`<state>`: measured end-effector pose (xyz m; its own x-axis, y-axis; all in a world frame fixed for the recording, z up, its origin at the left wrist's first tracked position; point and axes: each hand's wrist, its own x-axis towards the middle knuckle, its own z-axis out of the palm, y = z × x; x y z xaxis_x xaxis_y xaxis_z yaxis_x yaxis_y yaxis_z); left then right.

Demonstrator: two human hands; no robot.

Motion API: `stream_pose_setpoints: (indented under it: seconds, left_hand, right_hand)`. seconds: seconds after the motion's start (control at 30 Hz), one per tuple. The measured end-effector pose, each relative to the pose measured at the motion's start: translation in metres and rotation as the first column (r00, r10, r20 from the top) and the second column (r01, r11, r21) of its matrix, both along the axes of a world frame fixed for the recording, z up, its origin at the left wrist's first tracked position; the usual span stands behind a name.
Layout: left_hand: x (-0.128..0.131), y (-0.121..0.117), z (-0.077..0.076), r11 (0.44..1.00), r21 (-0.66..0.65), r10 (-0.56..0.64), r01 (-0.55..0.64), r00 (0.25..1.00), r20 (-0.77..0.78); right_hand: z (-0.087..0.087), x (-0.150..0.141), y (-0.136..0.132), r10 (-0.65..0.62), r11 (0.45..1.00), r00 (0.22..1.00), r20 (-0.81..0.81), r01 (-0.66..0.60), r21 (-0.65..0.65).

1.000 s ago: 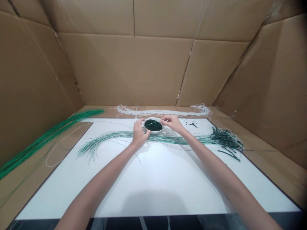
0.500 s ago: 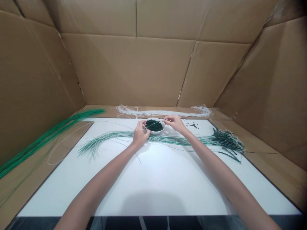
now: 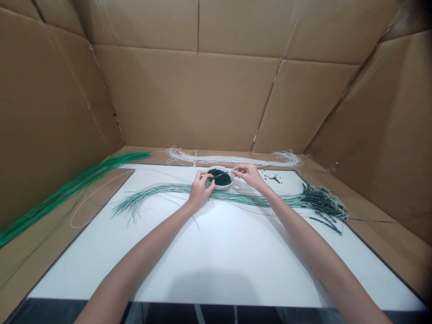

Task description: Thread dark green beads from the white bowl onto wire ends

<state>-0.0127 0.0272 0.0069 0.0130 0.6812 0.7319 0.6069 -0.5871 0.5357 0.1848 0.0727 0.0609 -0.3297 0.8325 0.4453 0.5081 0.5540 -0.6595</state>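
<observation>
A white bowl [image 3: 230,183] heaped with small dark green beads [image 3: 221,178] stands at the middle of the board's far side. Over it stretches a thin green strand [image 3: 222,174], with what look like dark beads along it. At the bowl's left rim, my left hand [image 3: 201,188] pinches the strand's left part between thumb and fingers. My right hand [image 3: 248,174] is closed in a pinch on the strand's pale right end, just past the right rim. Beneath both wrists runs a long bundle of green strands [image 3: 162,189], its right end thick with dark beaded tips [image 3: 322,201].
Loose dark beads [image 3: 274,178] lie scattered right of the bowl. White strands [image 3: 229,159] lie along the back, and bright green strands [image 3: 74,184] at the left. Cardboard walls [image 3: 189,99] enclose the white board [image 3: 216,256] at the back and sides.
My left thumb and fingers have moved inward over the bowl's left edge along the strand. A darker, bead-like stretch now shows on the strand. The view has shifted slightly.
</observation>
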Motion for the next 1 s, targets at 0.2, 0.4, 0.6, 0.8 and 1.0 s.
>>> stream_pose_setpoints:
  seconds: [0.2, 0.4, 0.6, 0.8, 1.0]
  left_hand:
    - [0.0002, 0.0010, -0.0006, 1.000, 0.018, -0.008, 0.008, 1.000, 0.017]
    - [0.0002, 0.0024, -0.0030, 1.000, 0.016, -0.013, 0.012, 0.998, 0.062]
    - [0.0002, 0.0027, -0.0033, 1.000, 0.015, -0.005, 0.004, 0.996, 0.085]
    - [-0.0001, 0.0008, -0.0022, 1.000, 0.015, -0.006, 0.005, 0.995, 0.097]
    - [0.0002, -0.0001, -0.0011, 1.000, 0.013, -0.010, 0.008, 0.995, 0.103]
  right_hand:
    - [0.0014, -0.0003, -0.0017, 0.003, 1.000, 1.000, 0.003, -0.003, 0.001]
    - [0.0025, -0.0001, -0.0018, -0.001, 1.000, 0.999, 0.041, 0.001, 0.017]
    - [0.0048, -0.0010, -0.0030, -0.008, 0.998, 0.997, 0.071, 0.004, 0.061]
    - [0.0074, -0.0016, -0.0051, -0.021, 0.997, 0.997, 0.077, 0.014, 0.082]
    - [0.0052, -0.0017, -0.0034, -0.019, 0.997, 0.998, 0.067, 0.014, 0.079]
